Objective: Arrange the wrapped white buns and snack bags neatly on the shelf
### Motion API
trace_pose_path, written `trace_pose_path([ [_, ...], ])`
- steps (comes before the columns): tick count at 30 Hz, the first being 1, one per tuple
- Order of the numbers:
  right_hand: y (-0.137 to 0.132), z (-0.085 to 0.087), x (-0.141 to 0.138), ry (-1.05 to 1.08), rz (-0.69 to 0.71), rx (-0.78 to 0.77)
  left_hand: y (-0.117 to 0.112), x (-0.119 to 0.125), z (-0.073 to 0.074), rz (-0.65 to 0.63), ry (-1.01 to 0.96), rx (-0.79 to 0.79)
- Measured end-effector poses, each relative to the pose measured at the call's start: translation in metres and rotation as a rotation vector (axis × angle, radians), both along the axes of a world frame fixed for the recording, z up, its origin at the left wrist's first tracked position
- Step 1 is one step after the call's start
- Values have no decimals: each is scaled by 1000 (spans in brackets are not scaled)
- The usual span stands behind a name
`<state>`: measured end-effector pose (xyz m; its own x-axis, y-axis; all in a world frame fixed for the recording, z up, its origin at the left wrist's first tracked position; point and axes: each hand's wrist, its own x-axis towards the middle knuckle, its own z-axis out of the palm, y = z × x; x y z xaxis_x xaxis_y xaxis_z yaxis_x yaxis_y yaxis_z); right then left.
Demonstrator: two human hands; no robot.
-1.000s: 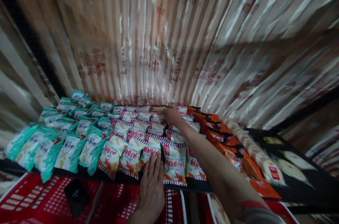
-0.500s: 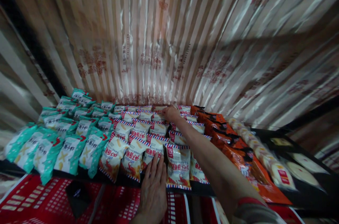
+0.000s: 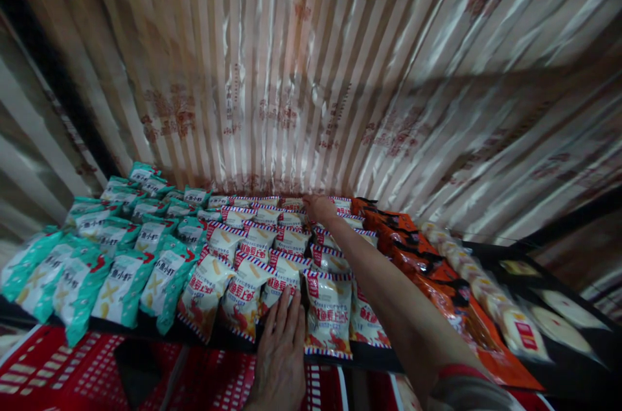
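Note:
My left hand (image 3: 280, 346) rests flat with its fingers stretched out over the lower part of a white snack bag (image 3: 282, 266) in the front row. Across the rows, my right hand (image 3: 321, 209) reaches to the back, its fingers bent together beside a rear snack bag (image 3: 293, 205). What lies within those fingers is hidden. Between the two hands stand several like bags with red lettering and striped edges, among them a front one (image 3: 328, 314) right of my left hand. My right forearm covers part of the bags on that side.
Teal snack bags (image 3: 119, 288) fill the left of the black shelf (image 3: 578, 369). Orange packets (image 3: 427, 275) and a row of round wrapped items (image 3: 522, 332) stand right. Red baskets (image 3: 43, 372) sit below the front edge; a pleated printed sheet (image 3: 272, 61) hangs behind.
The view has shifted slightly, so the shelf's front sits a little lower. My right hand has moved slightly right along the back row. My left hand stays on the same front bag.

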<state>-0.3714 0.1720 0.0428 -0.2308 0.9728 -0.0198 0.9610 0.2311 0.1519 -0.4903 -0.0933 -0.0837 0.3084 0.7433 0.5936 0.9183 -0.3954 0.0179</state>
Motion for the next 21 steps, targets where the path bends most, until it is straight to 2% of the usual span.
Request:
trace_pose_path([
  [5, 5, -9, -2, -1, 43, -78, 2, 2, -6, 8, -18, 14],
  [11, 14, -21, -5, 24, 32, -141, 3, 4, -8, 33, -7, 24],
  [21, 18, -22, -10, 48, 127, -197, 5, 4, -6, 15, -52, 75],
])
